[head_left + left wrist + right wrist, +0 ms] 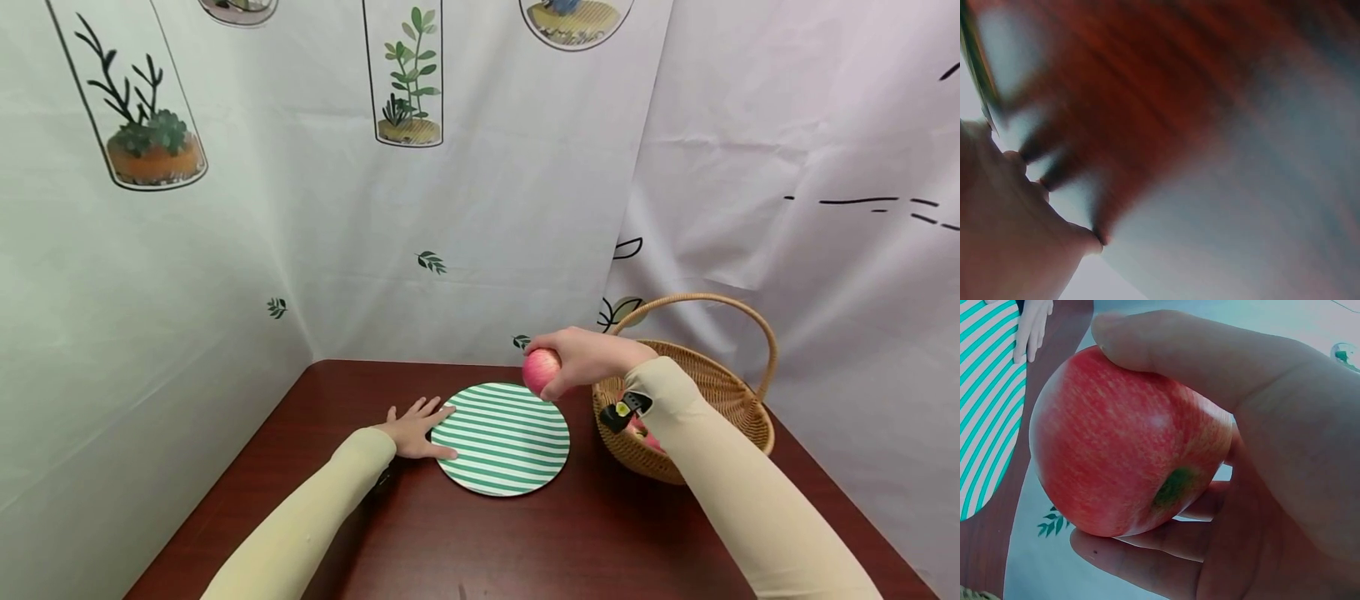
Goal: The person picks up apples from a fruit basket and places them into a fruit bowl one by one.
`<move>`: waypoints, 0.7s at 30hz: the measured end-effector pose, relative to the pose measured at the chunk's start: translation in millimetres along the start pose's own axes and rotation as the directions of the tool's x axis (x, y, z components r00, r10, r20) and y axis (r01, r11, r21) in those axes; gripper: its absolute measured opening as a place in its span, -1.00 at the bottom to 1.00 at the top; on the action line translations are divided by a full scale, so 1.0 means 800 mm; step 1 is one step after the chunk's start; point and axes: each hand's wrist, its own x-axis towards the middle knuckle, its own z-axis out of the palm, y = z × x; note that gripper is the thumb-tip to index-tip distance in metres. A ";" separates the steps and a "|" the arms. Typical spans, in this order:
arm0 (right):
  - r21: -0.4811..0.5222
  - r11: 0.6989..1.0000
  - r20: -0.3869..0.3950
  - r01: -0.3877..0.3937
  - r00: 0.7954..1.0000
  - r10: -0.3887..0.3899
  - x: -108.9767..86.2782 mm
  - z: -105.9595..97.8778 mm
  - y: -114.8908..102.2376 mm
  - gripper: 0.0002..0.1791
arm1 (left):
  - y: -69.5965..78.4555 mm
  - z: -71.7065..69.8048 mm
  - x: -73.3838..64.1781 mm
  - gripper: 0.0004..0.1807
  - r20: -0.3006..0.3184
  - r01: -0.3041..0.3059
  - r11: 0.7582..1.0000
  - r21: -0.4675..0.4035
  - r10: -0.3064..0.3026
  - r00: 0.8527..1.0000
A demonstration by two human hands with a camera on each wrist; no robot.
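Biggest first: we have a white cloth backdrop [510, 208] printed with plants in glass jars, hanging behind and to both sides. Next, a dark red-brown tabletop [450, 550]. We see two pale long sleeves [750, 475] reaching in from the near side. At the table's right, a wicker basket [697, 362] with a tall arched handle; reddish fruit sits inside, partly hidden by the right forearm. Left of the basket, apart from it, a round mat [502, 439], green and white stripes, lies flat.

Left hand [416, 429]: palm down at the mat's left edge, fingers spread and extended, thumb and forefinger reaching onto the rim. We get little from the left wrist view, mostly blur.

Right hand [588, 360]: curled round a red apple [540, 369], gripping it with the thumb on one side and fingers on the other. We place the apple out in front of the palm, on the hand's left in the head view, held up near the mat's far right edge. From the right wrist we see its greenish dimple turned toward the palm. Smallest: a black strapped device [626, 411] on the right wrist.
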 end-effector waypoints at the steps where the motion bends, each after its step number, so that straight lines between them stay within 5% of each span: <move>1: 0.000 1.000 0.002 0.002 1.000 -0.002 0.003 0.001 -0.001 -0.22 | 0.000 -0.001 -0.001 0.07 0.001 0.000 1.000 -0.002 0.000 1.000; 21: 0.043 0.999 0.030 -0.012 0.999 0.011 0.058 0.029 -0.002 -0.23 | 0.000 0.002 0.001 0.08 0.002 0.016 1.000 0.008 -0.016 1.000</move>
